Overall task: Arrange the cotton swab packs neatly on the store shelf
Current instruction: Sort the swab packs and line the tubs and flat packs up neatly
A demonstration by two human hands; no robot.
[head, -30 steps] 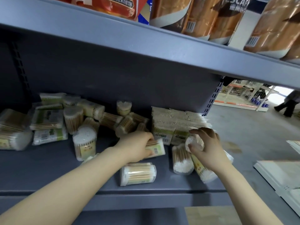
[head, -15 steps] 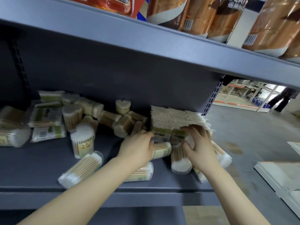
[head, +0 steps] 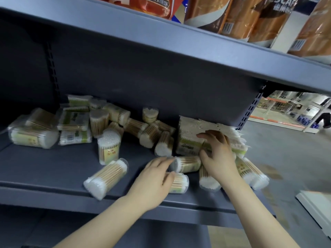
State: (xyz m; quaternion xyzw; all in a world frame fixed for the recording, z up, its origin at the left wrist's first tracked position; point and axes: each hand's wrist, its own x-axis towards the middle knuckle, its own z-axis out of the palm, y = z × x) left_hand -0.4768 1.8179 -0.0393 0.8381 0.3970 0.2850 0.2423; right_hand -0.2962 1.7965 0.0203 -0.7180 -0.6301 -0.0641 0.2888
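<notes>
We see cotton swab packs (head: 111, 122) strewn over the grey shelf (head: 44, 169). Our left hand (head: 154, 181) rests with loosely spread fingers on a lying tube (head: 188, 164), gripping nothing. Our right hand (head: 217, 154) presses relaxed fingers against the stacked flat packs (head: 189, 138). More tubes (head: 208, 179) crowd beneath that wrist; paper rolls (head: 250, 17) sit above.

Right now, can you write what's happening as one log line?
left hand: touching lying swab tube | right hand: on flat pack stack | shelf: packs still jumbled
</notes>
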